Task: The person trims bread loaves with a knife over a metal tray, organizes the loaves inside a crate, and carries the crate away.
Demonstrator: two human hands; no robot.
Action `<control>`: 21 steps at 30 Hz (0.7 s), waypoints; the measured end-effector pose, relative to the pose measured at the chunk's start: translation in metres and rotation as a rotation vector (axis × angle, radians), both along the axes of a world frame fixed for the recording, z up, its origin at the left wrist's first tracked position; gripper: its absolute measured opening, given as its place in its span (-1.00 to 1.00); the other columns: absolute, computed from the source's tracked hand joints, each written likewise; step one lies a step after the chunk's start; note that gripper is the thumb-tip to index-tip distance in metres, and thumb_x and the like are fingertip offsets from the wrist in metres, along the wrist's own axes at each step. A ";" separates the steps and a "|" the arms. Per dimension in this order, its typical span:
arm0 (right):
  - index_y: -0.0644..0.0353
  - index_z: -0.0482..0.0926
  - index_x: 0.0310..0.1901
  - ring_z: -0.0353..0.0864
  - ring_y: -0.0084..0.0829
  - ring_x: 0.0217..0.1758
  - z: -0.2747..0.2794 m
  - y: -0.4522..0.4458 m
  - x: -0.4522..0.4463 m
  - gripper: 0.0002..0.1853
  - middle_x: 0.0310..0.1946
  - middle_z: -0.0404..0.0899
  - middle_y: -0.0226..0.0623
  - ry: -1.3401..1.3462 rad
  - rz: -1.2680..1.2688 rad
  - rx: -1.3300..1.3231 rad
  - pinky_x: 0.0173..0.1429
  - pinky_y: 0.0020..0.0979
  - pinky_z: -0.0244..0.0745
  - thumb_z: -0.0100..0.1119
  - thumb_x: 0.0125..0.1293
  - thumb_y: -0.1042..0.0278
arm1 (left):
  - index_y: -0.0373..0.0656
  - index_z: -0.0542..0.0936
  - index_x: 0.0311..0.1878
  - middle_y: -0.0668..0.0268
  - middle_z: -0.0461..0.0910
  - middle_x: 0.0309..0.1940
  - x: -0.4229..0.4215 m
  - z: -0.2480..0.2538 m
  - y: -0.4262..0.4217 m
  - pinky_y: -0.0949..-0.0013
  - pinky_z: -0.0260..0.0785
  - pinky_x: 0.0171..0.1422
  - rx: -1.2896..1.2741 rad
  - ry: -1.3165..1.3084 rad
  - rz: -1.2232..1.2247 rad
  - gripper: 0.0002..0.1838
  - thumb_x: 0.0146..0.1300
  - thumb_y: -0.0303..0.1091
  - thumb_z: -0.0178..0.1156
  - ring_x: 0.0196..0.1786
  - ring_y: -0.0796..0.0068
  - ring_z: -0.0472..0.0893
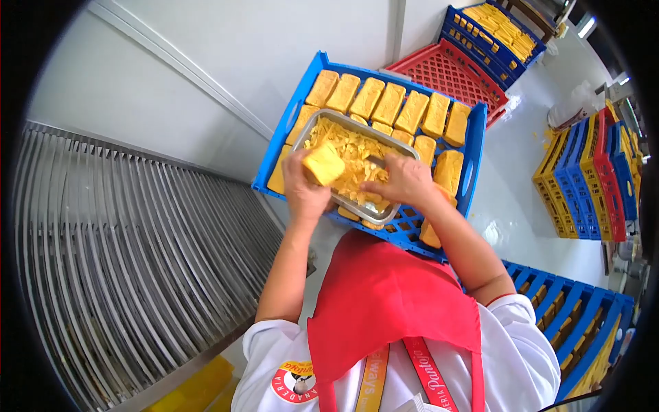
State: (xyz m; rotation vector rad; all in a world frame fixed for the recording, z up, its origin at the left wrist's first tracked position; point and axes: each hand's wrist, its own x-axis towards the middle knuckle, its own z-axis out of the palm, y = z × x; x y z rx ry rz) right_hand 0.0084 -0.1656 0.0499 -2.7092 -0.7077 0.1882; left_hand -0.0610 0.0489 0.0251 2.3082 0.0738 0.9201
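My left hand [305, 189] is closed around a small yellow loaf of bread [324, 163], held over the left side of a metal pan [405, 147]. The loaf's upper face looks pale and cut. Thin yellow-brown crust trimmings [350, 147] fill much of the pan. Above its right side, my right hand [406, 180] has curled fingers, with the thumb side toward the trimmings. A narrow dark thing [375, 161] shows by its fingers; I cannot make out its kind. Beneath the pan, a blue plastic crate [478, 147] bears rows of golden loaves [414, 112].
On the left stands a slatted metal rack [137, 261]. A red crate [439, 69] and a blue crate of yellow strips [473, 44] are at the back right. Stacked coloured crates [576, 178] stand farther right, above a blue crate [583, 295] at lower right.
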 end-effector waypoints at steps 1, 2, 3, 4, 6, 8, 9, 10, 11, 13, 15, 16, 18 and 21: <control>0.27 0.61 -0.15 0.71 0.06 -0.20 -0.001 -0.008 0.006 -0.12 -0.35 0.69 0.07 0.102 -0.038 0.032 -0.12 -0.07 0.58 0.28 -0.03 -0.59 | -0.21 0.44 0.17 0.08 0.54 -0.02 -0.004 0.004 0.004 0.14 0.45 0.19 -0.165 0.062 -0.051 -0.32 -0.12 -0.51 0.43 0.09 0.00 0.56; 0.27 0.63 -0.23 0.71 0.04 -0.22 0.000 -0.015 0.009 -0.20 -0.39 0.68 0.05 0.082 -0.086 0.050 -0.14 -0.08 0.57 0.29 0.02 -0.52 | -0.25 0.42 0.21 0.06 0.56 0.00 -0.010 0.008 0.003 0.16 0.47 0.19 -0.334 0.126 -0.099 -0.28 -0.12 -0.50 0.43 0.09 0.00 0.59; 0.27 0.63 -0.24 0.71 0.05 -0.20 0.006 -0.024 0.014 -0.25 -0.36 0.68 0.07 0.122 -0.143 0.076 -0.12 -0.05 0.58 0.28 0.06 -0.47 | -0.29 0.31 0.36 0.00 0.58 0.02 -0.017 0.030 -0.005 0.18 0.52 0.15 -0.542 0.243 -0.174 -0.12 -0.12 -0.46 0.43 0.03 -0.01 0.66; 0.27 0.63 -0.25 0.71 0.07 -0.19 0.011 -0.034 0.018 -0.29 -0.33 0.69 0.10 0.158 -0.199 0.103 -0.09 -0.03 0.58 0.27 0.10 -0.41 | -0.29 0.31 0.36 0.00 0.58 0.02 -0.024 0.041 -0.017 0.18 0.52 0.15 -0.558 0.256 -0.176 -0.12 -0.12 -0.46 0.43 0.03 -0.01 0.66; 0.26 0.65 -0.23 0.71 0.07 -0.18 0.015 -0.056 0.027 -0.38 -0.31 0.69 0.08 0.193 -0.246 0.186 -0.07 -0.04 0.57 0.27 0.17 -0.29 | -0.29 0.16 0.48 -0.07 0.59 -0.01 -0.035 0.051 -0.044 0.21 0.57 0.08 -0.720 0.403 -0.431 -0.01 -0.05 -0.35 0.41 -0.05 0.00 0.70; 0.29 0.66 -0.25 0.71 0.04 -0.24 0.024 -0.074 0.027 -0.45 -0.38 0.68 0.06 0.179 -0.295 0.245 -0.11 -0.09 0.55 0.30 0.18 -0.19 | -0.27 0.07 0.55 -0.10 0.59 0.00 -0.041 0.031 -0.075 0.20 0.59 0.04 -0.381 0.473 -0.570 0.07 -0.01 -0.20 0.40 -0.03 0.03 0.71; 0.30 0.65 -0.27 0.71 0.02 -0.26 0.022 -0.083 0.027 -0.47 -0.39 0.68 0.07 0.186 -0.321 0.269 -0.13 -0.11 0.55 0.31 0.19 -0.16 | -0.27 0.10 0.53 -0.10 0.58 0.01 -0.045 0.028 -0.096 0.17 0.58 0.03 -0.243 0.514 -0.561 0.07 -0.02 -0.15 0.42 -0.04 0.02 0.69; 0.30 0.65 -0.28 0.71 0.01 -0.27 0.021 -0.090 0.027 -0.48 -0.40 0.67 0.07 0.194 -0.347 0.294 -0.15 -0.14 0.55 0.33 0.19 -0.13 | -0.28 0.13 0.52 -0.10 0.56 0.03 -0.048 0.025 -0.118 0.14 0.58 0.02 -0.104 0.555 -0.550 0.07 -0.03 -0.10 0.44 -0.05 0.01 0.68; 0.32 0.64 -0.29 0.71 0.00 -0.28 0.021 -0.097 0.024 -0.52 -0.38 0.68 0.08 0.212 -0.364 0.292 -0.16 -0.18 0.56 0.35 0.19 -0.06 | -0.28 0.13 0.52 -0.10 0.56 0.03 -0.048 0.015 -0.137 0.14 0.58 0.02 -0.111 0.559 -0.544 0.07 -0.03 -0.10 0.44 -0.05 0.01 0.68; 0.33 0.64 -0.30 0.71 0.01 -0.29 0.017 -0.108 0.017 -0.54 -0.40 0.67 0.08 0.242 -0.325 0.295 -0.16 -0.16 0.55 0.35 0.19 -0.03 | -0.26 0.19 0.50 -0.11 0.54 0.02 -0.048 -0.018 -0.166 0.09 0.53 0.10 0.038 0.681 -0.458 0.04 -0.05 -0.21 0.50 -0.08 -0.07 0.64; 0.24 0.67 -0.18 0.70 -0.02 -0.24 0.007 -0.117 0.010 -0.66 -0.36 0.68 0.03 0.227 -0.230 0.195 -0.15 -0.13 0.57 0.34 0.20 0.11 | -0.25 0.24 0.46 -0.08 0.54 0.00 -0.049 -0.037 -0.180 0.08 0.51 0.09 0.172 0.535 -0.408 -0.02 -0.02 -0.18 0.48 -0.11 -0.02 0.64; 0.24 0.67 -0.18 0.70 -0.02 -0.24 0.000 -0.117 0.008 -0.66 -0.36 0.68 0.03 0.230 -0.217 0.193 -0.15 -0.13 0.57 0.34 0.20 0.11 | -0.25 0.28 0.43 -0.05 0.55 -0.01 -0.051 -0.042 -0.184 0.07 0.49 0.09 0.310 0.386 -0.365 -0.07 0.01 -0.15 0.46 -0.13 0.02 0.64; 0.08 0.67 0.01 0.70 -0.05 -0.15 -0.013 -0.112 -0.001 -0.67 -0.29 0.68 -0.01 0.188 0.034 0.146 -0.11 -0.12 0.59 0.26 0.20 0.24 | -0.25 0.49 0.24 -0.01 0.60 -0.10 -0.063 -0.046 -0.192 0.10 0.49 0.08 0.288 0.417 -0.377 -0.33 0.07 -0.16 0.42 -0.13 0.05 0.65; -0.05 0.65 0.10 0.71 -0.12 -0.10 -0.048 -0.090 -0.006 -0.63 -0.24 0.69 -0.04 0.058 0.201 0.015 -0.09 -0.08 0.62 0.12 0.26 0.31 | -0.22 0.65 -0.10 0.02 0.64 -0.24 -0.075 -0.045 -0.183 0.09 0.48 0.05 0.244 0.874 -0.273 -0.65 0.10 -0.22 0.40 -0.14 0.00 0.63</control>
